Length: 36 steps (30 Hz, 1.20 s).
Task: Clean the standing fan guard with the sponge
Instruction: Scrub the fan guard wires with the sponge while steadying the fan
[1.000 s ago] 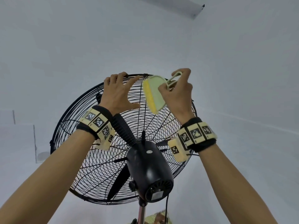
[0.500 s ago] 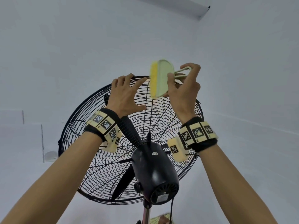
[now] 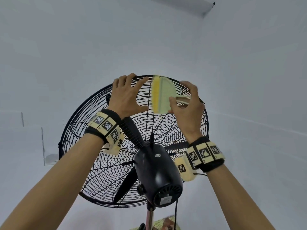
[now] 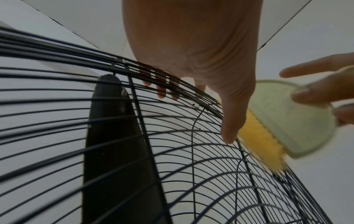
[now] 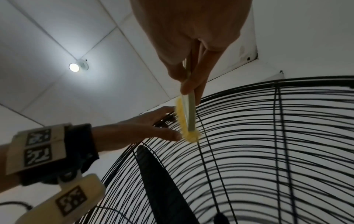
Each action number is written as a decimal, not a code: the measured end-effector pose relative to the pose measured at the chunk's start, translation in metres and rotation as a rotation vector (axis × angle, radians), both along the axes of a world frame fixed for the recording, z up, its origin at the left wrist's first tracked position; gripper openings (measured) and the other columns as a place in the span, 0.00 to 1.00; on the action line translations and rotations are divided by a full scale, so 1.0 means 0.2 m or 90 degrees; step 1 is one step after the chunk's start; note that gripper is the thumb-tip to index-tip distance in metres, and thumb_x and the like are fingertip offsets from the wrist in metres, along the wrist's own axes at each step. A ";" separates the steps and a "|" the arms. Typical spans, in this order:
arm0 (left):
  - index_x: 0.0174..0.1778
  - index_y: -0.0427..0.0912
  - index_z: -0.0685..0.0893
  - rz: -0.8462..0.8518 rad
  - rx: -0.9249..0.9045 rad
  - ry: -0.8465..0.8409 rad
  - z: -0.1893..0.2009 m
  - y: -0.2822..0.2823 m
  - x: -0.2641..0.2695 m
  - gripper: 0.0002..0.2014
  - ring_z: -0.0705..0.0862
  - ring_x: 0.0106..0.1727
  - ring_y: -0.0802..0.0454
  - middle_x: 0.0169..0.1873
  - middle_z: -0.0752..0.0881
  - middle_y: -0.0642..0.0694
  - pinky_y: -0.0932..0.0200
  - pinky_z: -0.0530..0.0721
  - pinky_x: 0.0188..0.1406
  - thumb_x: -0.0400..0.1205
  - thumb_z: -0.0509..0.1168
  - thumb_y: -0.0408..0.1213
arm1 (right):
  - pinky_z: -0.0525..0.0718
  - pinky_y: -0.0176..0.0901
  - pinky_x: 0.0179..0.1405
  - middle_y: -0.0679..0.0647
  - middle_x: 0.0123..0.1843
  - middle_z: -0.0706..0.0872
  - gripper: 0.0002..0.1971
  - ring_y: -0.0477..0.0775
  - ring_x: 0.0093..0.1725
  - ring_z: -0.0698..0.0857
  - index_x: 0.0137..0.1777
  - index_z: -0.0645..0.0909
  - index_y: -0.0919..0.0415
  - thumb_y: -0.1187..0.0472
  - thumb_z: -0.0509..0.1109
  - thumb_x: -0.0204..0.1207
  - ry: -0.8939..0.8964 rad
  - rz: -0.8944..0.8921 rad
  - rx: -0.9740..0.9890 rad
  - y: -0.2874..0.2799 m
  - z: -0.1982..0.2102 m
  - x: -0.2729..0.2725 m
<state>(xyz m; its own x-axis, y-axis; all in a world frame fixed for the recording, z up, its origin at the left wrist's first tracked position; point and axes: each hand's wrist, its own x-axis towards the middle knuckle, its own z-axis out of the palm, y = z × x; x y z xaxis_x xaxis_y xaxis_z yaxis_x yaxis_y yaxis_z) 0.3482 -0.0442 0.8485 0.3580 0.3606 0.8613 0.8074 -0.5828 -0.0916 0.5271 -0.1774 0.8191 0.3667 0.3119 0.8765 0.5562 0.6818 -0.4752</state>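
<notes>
Ceiling lamp [image 5: 74, 67] in right wrist view only, sponge [image 5: 186, 119] against guard [image 5: 268, 136]

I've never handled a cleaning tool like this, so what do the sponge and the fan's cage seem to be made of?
sponge: a soft yellow foam or fibre layer, fuzzy at its edge, on a pale green backing that looks like smooth, matte rigid plastic.
fan guard: thin black wires, probably painted or coated metal, evenly curved with a slight sheen.

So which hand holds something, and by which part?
The right hand pinches the yellow sponge with pale green plastic back by its handle; the left hand rests on the black wire fan guard.
</notes>
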 end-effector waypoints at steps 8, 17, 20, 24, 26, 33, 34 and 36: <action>0.89 0.58 0.64 0.000 0.008 -0.002 0.00 0.00 0.00 0.53 0.69 0.79 0.31 0.82 0.69 0.38 0.33 0.63 0.82 0.68 0.77 0.68 | 0.93 0.43 0.34 0.43 0.58 0.90 0.17 0.43 0.54 0.92 0.69 0.87 0.57 0.66 0.77 0.81 0.030 0.029 0.045 -0.01 -0.01 0.02; 0.89 0.58 0.65 -0.003 0.006 -0.011 -0.01 0.00 -0.01 0.52 0.69 0.79 0.31 0.82 0.70 0.38 0.33 0.62 0.82 0.68 0.77 0.68 | 0.94 0.45 0.35 0.36 0.55 0.89 0.15 0.43 0.52 0.93 0.68 0.88 0.59 0.66 0.78 0.81 0.019 0.030 0.027 -0.01 -0.08 0.07; 0.89 0.58 0.66 -0.006 0.005 -0.012 -0.01 -0.01 0.01 0.53 0.69 0.79 0.31 0.81 0.70 0.38 0.34 0.62 0.82 0.68 0.77 0.67 | 0.94 0.46 0.35 0.37 0.54 0.89 0.17 0.42 0.53 0.93 0.69 0.87 0.59 0.66 0.77 0.82 0.022 0.043 0.030 0.01 -0.09 0.06; 0.89 0.58 0.65 0.000 -0.014 -0.019 0.00 0.00 -0.01 0.53 0.68 0.80 0.32 0.82 0.70 0.38 0.34 0.62 0.83 0.68 0.78 0.67 | 0.94 0.44 0.33 0.48 0.57 0.91 0.17 0.45 0.57 0.92 0.68 0.88 0.54 0.67 0.77 0.82 -0.031 0.034 -0.093 0.02 -0.21 0.10; 0.89 0.59 0.65 -0.001 -0.011 -0.016 -0.01 0.00 -0.01 0.53 0.68 0.80 0.32 0.82 0.70 0.38 0.34 0.61 0.83 0.68 0.78 0.68 | 0.94 0.44 0.35 0.44 0.55 0.91 0.17 0.43 0.55 0.92 0.68 0.88 0.54 0.67 0.78 0.81 -0.027 0.046 -0.087 0.00 -0.23 0.11; 0.89 0.58 0.66 -0.005 -0.004 -0.019 0.00 -0.01 0.01 0.53 0.69 0.79 0.32 0.81 0.70 0.38 0.34 0.61 0.82 0.68 0.78 0.68 | 0.93 0.42 0.32 0.39 0.55 0.92 0.18 0.47 0.56 0.93 0.69 0.86 0.50 0.63 0.78 0.82 -0.006 0.032 -0.077 0.03 -0.33 0.12; 0.89 0.57 0.66 -0.003 -0.008 -0.019 -0.01 -0.01 0.00 0.53 0.69 0.79 0.32 0.81 0.70 0.38 0.34 0.61 0.82 0.68 0.78 0.68 | 0.93 0.44 0.33 0.45 0.56 0.92 0.18 0.49 0.57 0.93 0.69 0.86 0.47 0.62 0.78 0.82 -0.023 0.023 -0.112 0.03 -0.37 0.13; 0.89 0.57 0.66 -0.001 -0.006 -0.023 -0.01 0.00 -0.01 0.53 0.69 0.79 0.32 0.81 0.70 0.38 0.35 0.61 0.82 0.68 0.78 0.68 | 0.95 0.51 0.41 0.46 0.55 0.91 0.17 0.49 0.58 0.92 0.68 0.85 0.41 0.59 0.78 0.82 -0.069 0.001 -0.162 0.03 -0.40 0.15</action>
